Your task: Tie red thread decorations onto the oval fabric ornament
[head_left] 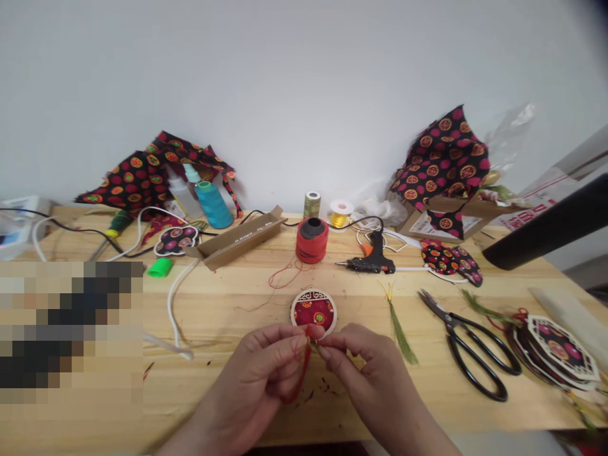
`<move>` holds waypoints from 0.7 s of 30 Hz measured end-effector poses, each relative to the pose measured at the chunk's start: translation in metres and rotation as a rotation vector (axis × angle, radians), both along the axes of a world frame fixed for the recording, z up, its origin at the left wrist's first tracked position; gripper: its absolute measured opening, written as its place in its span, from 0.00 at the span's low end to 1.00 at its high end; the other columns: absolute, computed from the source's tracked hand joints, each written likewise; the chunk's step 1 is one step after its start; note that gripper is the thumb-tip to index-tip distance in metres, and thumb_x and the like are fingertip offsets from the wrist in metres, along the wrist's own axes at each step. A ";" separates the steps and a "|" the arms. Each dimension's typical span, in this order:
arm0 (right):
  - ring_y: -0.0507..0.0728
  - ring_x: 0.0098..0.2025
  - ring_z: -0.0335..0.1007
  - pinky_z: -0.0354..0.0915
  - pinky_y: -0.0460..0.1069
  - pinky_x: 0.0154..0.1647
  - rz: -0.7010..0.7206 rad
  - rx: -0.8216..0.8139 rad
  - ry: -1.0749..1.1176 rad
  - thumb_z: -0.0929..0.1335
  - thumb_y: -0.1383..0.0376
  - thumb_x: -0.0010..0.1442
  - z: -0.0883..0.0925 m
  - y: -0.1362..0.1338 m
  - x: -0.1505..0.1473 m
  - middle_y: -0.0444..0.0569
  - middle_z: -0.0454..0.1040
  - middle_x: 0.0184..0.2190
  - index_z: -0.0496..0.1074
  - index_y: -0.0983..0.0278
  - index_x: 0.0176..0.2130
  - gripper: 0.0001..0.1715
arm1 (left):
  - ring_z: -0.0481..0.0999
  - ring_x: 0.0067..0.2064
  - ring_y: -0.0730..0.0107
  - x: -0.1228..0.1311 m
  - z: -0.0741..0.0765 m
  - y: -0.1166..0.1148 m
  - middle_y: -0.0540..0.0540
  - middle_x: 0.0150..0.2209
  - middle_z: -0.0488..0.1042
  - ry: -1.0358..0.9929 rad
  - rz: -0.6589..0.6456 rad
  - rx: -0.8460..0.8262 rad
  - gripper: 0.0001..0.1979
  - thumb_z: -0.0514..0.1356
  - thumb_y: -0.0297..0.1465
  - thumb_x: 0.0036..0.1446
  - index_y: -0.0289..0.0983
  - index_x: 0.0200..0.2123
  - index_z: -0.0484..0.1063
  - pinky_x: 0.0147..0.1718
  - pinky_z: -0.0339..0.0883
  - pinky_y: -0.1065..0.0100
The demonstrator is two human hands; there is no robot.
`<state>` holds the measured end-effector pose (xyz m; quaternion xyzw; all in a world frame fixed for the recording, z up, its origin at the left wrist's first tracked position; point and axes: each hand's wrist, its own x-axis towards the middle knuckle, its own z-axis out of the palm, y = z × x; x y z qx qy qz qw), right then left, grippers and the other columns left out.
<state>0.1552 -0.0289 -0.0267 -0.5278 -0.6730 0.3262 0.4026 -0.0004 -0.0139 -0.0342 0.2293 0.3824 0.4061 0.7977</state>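
A round ornament with a pale fretwork rim and dark red flowered fabric lies on the table just beyond my fingertips. My left hand is closed in a pinch on a red cord, which hangs down in a loop below the fingers. Close beside it, my right hand pinches thumb and forefinger together at the cord, by the ornament's lower edge. The fingers partly hide the cord where the two hands meet.
Black-handled scissors and stacked fabric ornaments lie to the right, near a green tassel. A glue gun, red thread spool, cardboard box and blue thread cone stand behind. A blurred patch covers the lower left.
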 end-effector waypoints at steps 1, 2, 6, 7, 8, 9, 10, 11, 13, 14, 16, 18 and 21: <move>0.52 0.28 0.72 0.65 0.44 0.29 0.020 -0.006 -0.001 0.66 0.73 0.54 0.000 0.000 0.000 0.43 0.76 0.25 0.77 0.60 0.32 0.12 | 0.43 0.18 0.82 0.000 0.000 0.000 0.59 0.15 0.47 -0.011 -0.004 -0.005 0.05 0.63 0.29 0.49 0.32 0.25 0.76 0.16 0.39 0.76; 0.51 0.28 0.71 0.65 0.44 0.29 0.039 -0.008 -0.003 0.65 0.73 0.55 0.000 -0.001 0.000 0.43 0.76 0.25 0.77 0.59 0.33 0.13 | 0.43 0.18 0.82 0.000 -0.001 0.000 0.59 0.15 0.47 -0.019 -0.005 -0.012 0.05 0.63 0.28 0.49 0.32 0.24 0.75 0.16 0.39 0.76; 0.52 0.29 0.71 0.65 0.45 0.30 0.030 -0.012 -0.011 0.66 0.73 0.54 0.000 -0.004 0.002 0.43 0.76 0.26 0.76 0.60 0.33 0.11 | 0.42 0.18 0.82 0.000 -0.001 0.000 0.60 0.15 0.47 -0.039 0.016 -0.029 0.05 0.63 0.28 0.49 0.32 0.24 0.75 0.16 0.38 0.77; 0.52 0.30 0.71 0.65 0.45 0.31 0.016 -0.009 -0.011 0.66 0.73 0.54 0.001 -0.006 0.003 0.44 0.76 0.27 0.76 0.60 0.32 0.10 | 0.41 0.18 0.83 0.000 -0.001 0.001 0.60 0.15 0.47 -0.043 0.020 -0.030 0.05 0.63 0.27 0.49 0.32 0.25 0.75 0.15 0.38 0.77; 0.52 0.30 0.71 0.65 0.46 0.31 0.005 -0.003 -0.009 0.67 0.73 0.54 0.003 -0.007 0.005 0.44 0.76 0.27 0.75 0.61 0.32 0.09 | 0.41 0.18 0.83 0.000 -0.001 0.001 0.60 0.15 0.46 -0.045 0.026 -0.034 0.04 0.63 0.27 0.49 0.32 0.25 0.75 0.15 0.38 0.77; 0.52 0.30 0.71 0.65 0.46 0.31 0.005 0.004 -0.004 0.67 0.73 0.54 0.006 -0.009 0.007 0.44 0.76 0.27 0.75 0.61 0.32 0.09 | 0.41 0.18 0.83 0.000 -0.001 0.001 0.60 0.15 0.46 -0.050 0.032 -0.042 0.04 0.63 0.27 0.49 0.32 0.25 0.74 0.15 0.38 0.77; 0.52 0.30 0.71 0.65 0.46 0.31 0.022 0.010 0.009 0.67 0.72 0.54 0.009 -0.011 0.009 0.45 0.75 0.26 0.75 0.62 0.31 0.08 | 0.40 0.18 0.82 0.000 -0.001 0.002 0.61 0.15 0.46 -0.055 0.032 -0.057 0.04 0.63 0.27 0.49 0.32 0.24 0.73 0.15 0.38 0.77; 0.53 0.30 0.70 0.65 0.46 0.31 0.064 0.019 0.037 0.67 0.72 0.54 0.012 -0.013 0.011 0.45 0.74 0.26 0.74 0.62 0.31 0.07 | 0.40 0.18 0.82 0.000 0.000 0.002 0.61 0.14 0.45 -0.058 0.030 -0.077 0.06 0.63 0.28 0.48 0.33 0.22 0.72 0.15 0.38 0.76; 0.53 0.30 0.69 0.66 0.48 0.31 0.176 0.075 0.157 0.67 0.70 0.56 0.017 -0.014 0.015 0.45 0.73 0.25 0.74 0.61 0.32 0.06 | 0.40 0.18 0.82 0.000 0.002 0.004 0.61 0.15 0.44 -0.060 0.034 -0.132 0.09 0.64 0.29 0.47 0.34 0.20 0.69 0.15 0.38 0.77; 0.54 0.30 0.69 0.67 0.49 0.32 0.204 0.129 0.224 0.66 0.70 0.57 0.017 -0.014 0.017 0.45 0.73 0.25 0.73 0.60 0.34 0.06 | 0.40 0.18 0.83 0.000 0.003 0.005 0.61 0.15 0.44 -0.063 0.035 -0.163 0.10 0.65 0.29 0.46 0.34 0.19 0.67 0.15 0.38 0.77; 0.55 0.32 0.68 0.67 0.51 0.33 0.136 0.267 0.276 0.64 0.71 0.58 0.013 -0.010 0.018 0.47 0.72 0.28 0.72 0.60 0.36 0.09 | 0.40 0.17 0.84 0.000 0.004 0.006 0.61 0.16 0.45 -0.083 0.047 -0.211 0.10 0.67 0.28 0.44 0.33 0.20 0.68 0.14 0.37 0.79; 0.55 0.35 0.67 0.66 0.51 0.34 -0.027 0.395 0.162 0.64 0.76 0.57 0.004 -0.003 0.017 0.48 0.71 0.31 0.72 0.61 0.38 0.13 | 0.42 0.17 0.87 -0.001 0.005 0.007 0.60 0.17 0.50 -0.116 0.057 -0.243 0.07 0.67 0.25 0.42 0.30 0.22 0.70 0.14 0.38 0.80; 0.55 0.37 0.64 0.64 0.52 0.36 -0.090 0.520 -0.094 0.65 0.79 0.54 -0.009 0.004 0.013 0.49 0.69 0.32 0.73 0.62 0.38 0.16 | 0.44 0.17 0.90 -0.001 0.005 0.008 0.55 0.21 0.62 -0.151 0.073 -0.284 0.05 0.66 0.20 0.42 0.26 0.26 0.73 0.13 0.38 0.82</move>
